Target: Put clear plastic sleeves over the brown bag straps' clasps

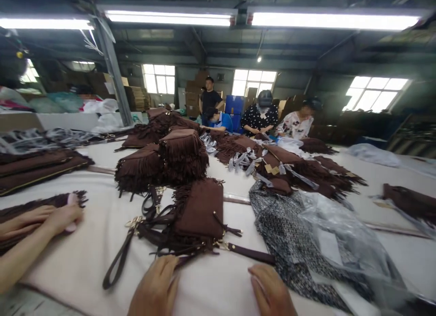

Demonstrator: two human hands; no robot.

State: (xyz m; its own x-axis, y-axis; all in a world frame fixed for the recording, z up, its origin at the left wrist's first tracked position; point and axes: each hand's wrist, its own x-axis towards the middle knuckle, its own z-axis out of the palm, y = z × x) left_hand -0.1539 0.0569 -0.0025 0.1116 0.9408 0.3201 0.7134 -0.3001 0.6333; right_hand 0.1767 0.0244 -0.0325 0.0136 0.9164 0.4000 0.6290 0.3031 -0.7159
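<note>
My left hand (pixel 154 286) rests at the front of the table with fingers stretched forward and thumb a little apart, beside a dark strap. My right hand (pixel 272 292) lies farther right, fingers loosely extended, holding nothing. Between and beyond my hands lies a brown suede-like fringed bag (pixel 200 209) with a zip pull and gold clasps. A brown wrist strap (pixel 250 253) stretches out from its lower right corner. To its left, a looped wrist strap (pixel 117 257) with gold hardware lies on the white cloth. Whether my left fingertips touch the dark strap, I cannot tell.
Piled brown fringed bags (pixel 184 148) stand behind. More bags with tags (pixel 289 164) spread rightward. A black-and-white woven fabric piece (pixel 282 229) lies under clear plastic (pixel 347 234). Another person's hands (pixel 61 218) work at left. Several people are across the table.
</note>
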